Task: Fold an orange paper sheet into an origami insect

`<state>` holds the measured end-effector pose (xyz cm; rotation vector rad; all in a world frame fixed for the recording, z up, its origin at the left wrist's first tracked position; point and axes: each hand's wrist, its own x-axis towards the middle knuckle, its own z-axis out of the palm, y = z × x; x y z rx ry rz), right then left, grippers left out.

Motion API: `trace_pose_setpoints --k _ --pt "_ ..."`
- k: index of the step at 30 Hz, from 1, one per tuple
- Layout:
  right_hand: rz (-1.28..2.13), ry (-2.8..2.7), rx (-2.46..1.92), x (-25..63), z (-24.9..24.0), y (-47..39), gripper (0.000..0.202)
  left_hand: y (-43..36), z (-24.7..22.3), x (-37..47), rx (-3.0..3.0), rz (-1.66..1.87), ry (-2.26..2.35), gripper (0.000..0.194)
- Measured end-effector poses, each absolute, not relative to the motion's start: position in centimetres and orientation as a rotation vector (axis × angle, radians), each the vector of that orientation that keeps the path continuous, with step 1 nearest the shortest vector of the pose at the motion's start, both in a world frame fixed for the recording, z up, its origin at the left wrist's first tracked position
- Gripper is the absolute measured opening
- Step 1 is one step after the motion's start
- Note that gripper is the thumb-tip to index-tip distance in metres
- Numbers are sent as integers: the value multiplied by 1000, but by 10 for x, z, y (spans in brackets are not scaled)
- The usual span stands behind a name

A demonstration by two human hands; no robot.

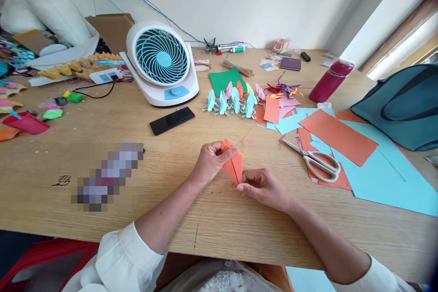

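Observation:
An orange folded paper, kite-shaped with a crease line down its middle, is held just above the wooden table. My left hand pinches its upper end between thumb and fingers. At the lower tip, my right hand closes its thumb and finger on the paper's edge. Beyond my hands stands a cluster of small folded paper figures, mostly light blue, with some pink, orange and yellow-green ones behind.
Scissors lie at right on orange and light blue paper sheets. Behind them are a magenta bottle and a teal bag. A fan, a black phone-like slab and a red cup are leftward.

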<state>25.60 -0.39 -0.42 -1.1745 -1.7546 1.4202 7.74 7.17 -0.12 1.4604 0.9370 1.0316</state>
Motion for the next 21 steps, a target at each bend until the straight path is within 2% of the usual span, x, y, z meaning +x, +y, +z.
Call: trace_pose_setpoints --k 13,18,21 --pt "1415 -1571 -1239 252 -9 -2 49 59 4 81 1793 979 1048 42" --pt "1396 -1667 -1267 250 -5 -4 48 53 12 82 1896 1095 1128 18" --pt "1429 -1674 -1276 247 -2 -7 47 50 14 82 1888 1165 1177 15"
